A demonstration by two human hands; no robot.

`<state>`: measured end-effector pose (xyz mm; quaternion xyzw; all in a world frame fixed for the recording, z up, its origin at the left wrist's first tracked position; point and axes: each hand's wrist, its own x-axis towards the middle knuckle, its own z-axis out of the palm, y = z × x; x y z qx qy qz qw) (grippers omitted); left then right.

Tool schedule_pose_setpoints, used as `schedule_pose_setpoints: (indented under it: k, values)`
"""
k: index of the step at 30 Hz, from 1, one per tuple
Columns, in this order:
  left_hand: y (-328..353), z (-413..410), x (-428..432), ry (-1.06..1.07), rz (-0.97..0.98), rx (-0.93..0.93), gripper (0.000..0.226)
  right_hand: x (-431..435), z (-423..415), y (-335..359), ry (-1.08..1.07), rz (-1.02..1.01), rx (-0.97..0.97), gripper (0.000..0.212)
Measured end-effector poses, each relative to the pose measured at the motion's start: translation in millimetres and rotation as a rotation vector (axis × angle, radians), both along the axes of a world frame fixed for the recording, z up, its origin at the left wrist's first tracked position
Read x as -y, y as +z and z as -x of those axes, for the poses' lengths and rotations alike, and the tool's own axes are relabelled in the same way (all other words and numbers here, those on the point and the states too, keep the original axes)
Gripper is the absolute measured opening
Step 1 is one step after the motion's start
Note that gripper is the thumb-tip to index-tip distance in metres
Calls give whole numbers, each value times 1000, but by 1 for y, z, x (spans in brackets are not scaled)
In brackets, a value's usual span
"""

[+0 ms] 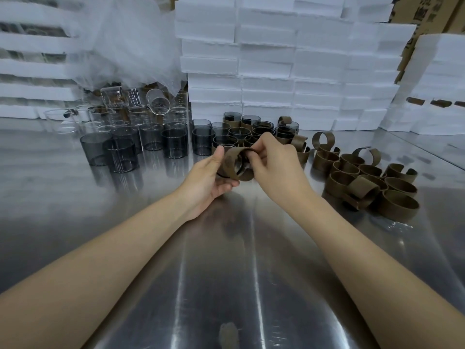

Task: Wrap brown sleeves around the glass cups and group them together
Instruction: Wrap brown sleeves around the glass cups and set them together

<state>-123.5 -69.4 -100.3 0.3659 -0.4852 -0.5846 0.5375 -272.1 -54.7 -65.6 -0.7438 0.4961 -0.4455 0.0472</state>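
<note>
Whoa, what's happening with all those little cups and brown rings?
The person's left grip holds one glass cup above the metal table, while the right grip pinches a brown sleeve and bends it round the cup. Bare cups wait on the left, sleeved cups stand grouped just behind, and loose sleeves are piled on the right.

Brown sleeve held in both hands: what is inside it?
A glass cup sits inside the brown sleeve, held by the left hand and right hand. The sleeve and hands cover most of its wall.
</note>
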Motion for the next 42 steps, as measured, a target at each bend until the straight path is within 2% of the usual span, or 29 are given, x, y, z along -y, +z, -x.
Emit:
schedule_pose_setpoints:
  k: [6, 13, 18, 25, 32, 37, 42]
  values:
    - [-1, 2, -3, -67, 49, -5, 24, 3, 4, -1, -40, -12, 25, 18]
    - [0, 2, -6, -58, 58, 0, 45, 3, 6, -1, -43, -10, 0, 15]
    - [3, 3, -4, -91, 20, -10, 37, 4, 9, 0, -72, 19, -49, 14]
    - [0, 4, -8, -135, 123, 58, 36, 5, 10, -1, -59, 38, -34, 14]
    - [0, 4, -8, -81, 116, 104, 43, 8, 12, 5, -10, -190, 129, 30]
    - [-1, 3, -6, -65, 100, 104, 46, 6, 15, 10, 47, -349, 225, 26]
    - [-1, 5, -7, -51, 99, 105, 45, 5, 16, 12, 57, -397, 246, 23]
